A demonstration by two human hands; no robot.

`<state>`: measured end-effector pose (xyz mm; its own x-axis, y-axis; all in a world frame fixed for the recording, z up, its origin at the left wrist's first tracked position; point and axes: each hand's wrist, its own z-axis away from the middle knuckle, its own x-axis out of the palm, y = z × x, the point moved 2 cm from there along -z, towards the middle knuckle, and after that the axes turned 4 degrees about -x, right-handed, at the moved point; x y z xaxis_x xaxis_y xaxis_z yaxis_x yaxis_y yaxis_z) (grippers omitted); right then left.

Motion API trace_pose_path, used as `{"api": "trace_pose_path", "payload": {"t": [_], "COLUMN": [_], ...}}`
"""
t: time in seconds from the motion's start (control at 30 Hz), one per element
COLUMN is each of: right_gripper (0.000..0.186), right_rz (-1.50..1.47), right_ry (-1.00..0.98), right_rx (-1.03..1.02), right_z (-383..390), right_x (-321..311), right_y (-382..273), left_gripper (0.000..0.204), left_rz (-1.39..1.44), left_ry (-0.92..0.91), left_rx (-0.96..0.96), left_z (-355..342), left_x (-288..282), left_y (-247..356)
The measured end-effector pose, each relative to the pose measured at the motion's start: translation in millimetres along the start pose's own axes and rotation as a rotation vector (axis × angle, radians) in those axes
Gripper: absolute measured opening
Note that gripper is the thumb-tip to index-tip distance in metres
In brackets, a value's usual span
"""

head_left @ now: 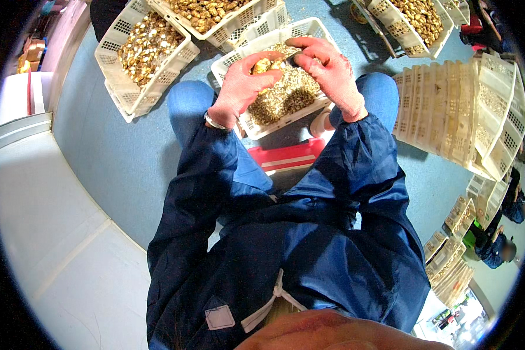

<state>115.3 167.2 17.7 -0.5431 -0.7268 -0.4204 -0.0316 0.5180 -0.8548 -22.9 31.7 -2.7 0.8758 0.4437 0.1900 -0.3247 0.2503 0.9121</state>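
The left glove (pixel 234 87) and right glove (pixel 337 76) are pink. The lump (pixel 263 66) by them is golden. The bits (pixel 284 102) below are speckled tan and brown. The coat (pixel 300 233) is dark blue, the jeans (pixel 191 102) lighter blue. At the upper left, a white basket (pixel 166 74) has rows of little holes.

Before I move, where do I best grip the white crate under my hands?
Probably by the rim of the white crate, at its left and right, from above: the rim edges its open top, your knees flank it, and the loose bits inside suggest keeping it level.
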Motion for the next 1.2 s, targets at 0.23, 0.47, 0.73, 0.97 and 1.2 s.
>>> {"api": "trace_pose_path", "payload": {"t": [0.23, 0.47, 0.73, 0.97, 1.2], "right_gripper": [0.017, 0.017, 0.017, 0.019, 0.021], "right_rz": [0.014, 0.021, 0.038, 0.014, -0.161], "right_ry": [0.047, 0.073, 0.079, 0.041, -0.006], "right_rx": [0.06, 0.108, 0.069, 0.066, 0.178], "right_z": [-1, 0, 0, 1, 4], "right_x": [-3, -1, 2, 6, 17], "right_y": [1, 8, 9, 4, 4], "left_gripper": [0.036, 0.035, 0.037, 0.036, 0.038], "left_rz": [-0.072, -0.318, -0.625, -0.71, -0.788], "left_ry": [0.004, 0.096, 0.206, 0.24, 0.267], "left_rx": [0.034, 0.156, 0.288, 0.415, 0.456], "left_z": [-2, -6, -2, -1, -2], "left_x": [1, -2, 0, 5, 4], "left_y": [-1, -8, -1, 2, -1]}}
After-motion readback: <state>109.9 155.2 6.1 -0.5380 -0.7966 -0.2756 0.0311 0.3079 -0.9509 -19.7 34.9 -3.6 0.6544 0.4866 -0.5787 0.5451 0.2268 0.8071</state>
